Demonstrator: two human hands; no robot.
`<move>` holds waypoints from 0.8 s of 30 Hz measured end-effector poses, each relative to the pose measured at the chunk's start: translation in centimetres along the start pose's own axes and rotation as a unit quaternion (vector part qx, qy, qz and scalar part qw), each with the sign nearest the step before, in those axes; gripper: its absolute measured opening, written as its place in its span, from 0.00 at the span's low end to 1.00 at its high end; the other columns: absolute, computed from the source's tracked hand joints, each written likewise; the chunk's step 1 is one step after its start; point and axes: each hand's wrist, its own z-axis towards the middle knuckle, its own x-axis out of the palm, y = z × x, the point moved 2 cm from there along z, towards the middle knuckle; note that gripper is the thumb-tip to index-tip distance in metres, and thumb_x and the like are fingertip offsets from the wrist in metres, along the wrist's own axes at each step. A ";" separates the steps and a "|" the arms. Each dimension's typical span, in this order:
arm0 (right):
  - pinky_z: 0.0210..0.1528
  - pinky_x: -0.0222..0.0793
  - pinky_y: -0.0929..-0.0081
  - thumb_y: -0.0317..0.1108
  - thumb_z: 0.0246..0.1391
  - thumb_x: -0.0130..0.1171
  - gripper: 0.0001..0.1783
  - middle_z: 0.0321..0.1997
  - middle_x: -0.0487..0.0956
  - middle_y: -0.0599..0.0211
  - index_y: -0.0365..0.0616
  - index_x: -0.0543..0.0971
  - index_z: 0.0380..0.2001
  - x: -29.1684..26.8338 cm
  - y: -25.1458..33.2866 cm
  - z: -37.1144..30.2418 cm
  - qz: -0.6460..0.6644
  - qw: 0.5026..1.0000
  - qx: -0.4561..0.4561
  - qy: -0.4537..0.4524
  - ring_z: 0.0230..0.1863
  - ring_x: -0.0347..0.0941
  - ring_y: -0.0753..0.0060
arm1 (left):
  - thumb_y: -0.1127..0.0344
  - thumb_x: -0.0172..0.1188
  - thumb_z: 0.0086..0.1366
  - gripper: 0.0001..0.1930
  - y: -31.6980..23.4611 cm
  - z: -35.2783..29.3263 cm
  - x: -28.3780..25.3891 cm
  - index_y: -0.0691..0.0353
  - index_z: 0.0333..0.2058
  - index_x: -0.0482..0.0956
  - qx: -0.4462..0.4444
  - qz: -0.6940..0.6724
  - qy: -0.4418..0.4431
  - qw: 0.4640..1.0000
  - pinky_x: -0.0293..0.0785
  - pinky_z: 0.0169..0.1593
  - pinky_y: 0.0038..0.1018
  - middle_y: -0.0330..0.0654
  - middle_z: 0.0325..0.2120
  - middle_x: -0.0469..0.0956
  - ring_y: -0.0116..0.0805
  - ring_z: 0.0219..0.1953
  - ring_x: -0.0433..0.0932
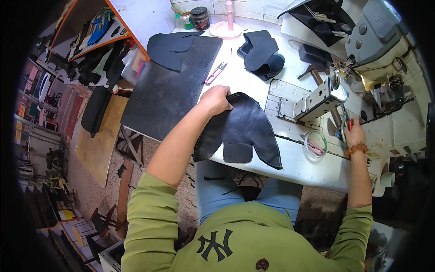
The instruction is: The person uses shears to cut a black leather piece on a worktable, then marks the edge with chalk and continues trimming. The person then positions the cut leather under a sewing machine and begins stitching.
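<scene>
A black leather piece [235, 120], curved at the top with a small stitched rectangular patch [238, 153] at its lower edge, lies over the front of the white table. My left hand [215, 100] pinches its upper left edge, thumb on top. Far to the right, beside the sewing machine, my right hand [355, 135] is closed around a red-handled tool [350, 124]; its kind is mostly hidden by the fingers. Next to that hand stands a round clear container [314, 146] with small pink items inside.
The sewing machine [380, 68] fills the right side, its arm [321, 100] reaching over the table. A hammer [317, 75], pink thread snips [216, 73] and folded dark pieces [260, 52] lie farther back. To the left is a black mat [158, 90] with a dark cut piece [167, 49].
</scene>
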 end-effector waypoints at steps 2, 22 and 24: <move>0.50 0.70 0.52 0.36 0.51 0.62 0.24 0.50 0.77 0.48 0.42 0.71 0.51 -0.7 0.5 -0.8 0.008 1.000 0.019 0.012 0.49 0.73 0.39 | 0.60 0.74 0.48 0.21 0.1 -0.2 0.0 0.61 0.40 0.79 0.002 -0.024 -0.005 1.000 0.73 0.49 0.39 0.49 0.40 0.81 0.48 0.48 0.78; 0.42 0.71 0.79 0.38 0.67 0.51 0.18 0.50 0.76 0.64 0.38 0.70 0.54 1.4 17.9 -16.9 0.640 0.764 0.009 0.087 0.43 0.72 0.78 | 0.87 0.48 0.52 0.18 -0.6 -10.0 -0.2 0.60 0.35 0.81 0.109 -0.400 -0.049 0.909 0.61 0.63 0.32 0.51 0.60 0.67 0.47 0.64 0.64; 0.42 0.70 0.80 0.33 0.62 0.57 0.16 0.47 0.75 0.67 0.38 0.72 0.50 2.0 18.1 -17.7 0.610 0.787 -0.014 0.089 0.42 0.71 0.79 | 0.85 0.47 0.57 0.19 0.9 -11.0 2.0 0.61 0.42 0.80 0.065 -0.311 -0.105 0.942 0.63 0.63 0.32 0.51 0.59 0.68 0.46 0.63 0.65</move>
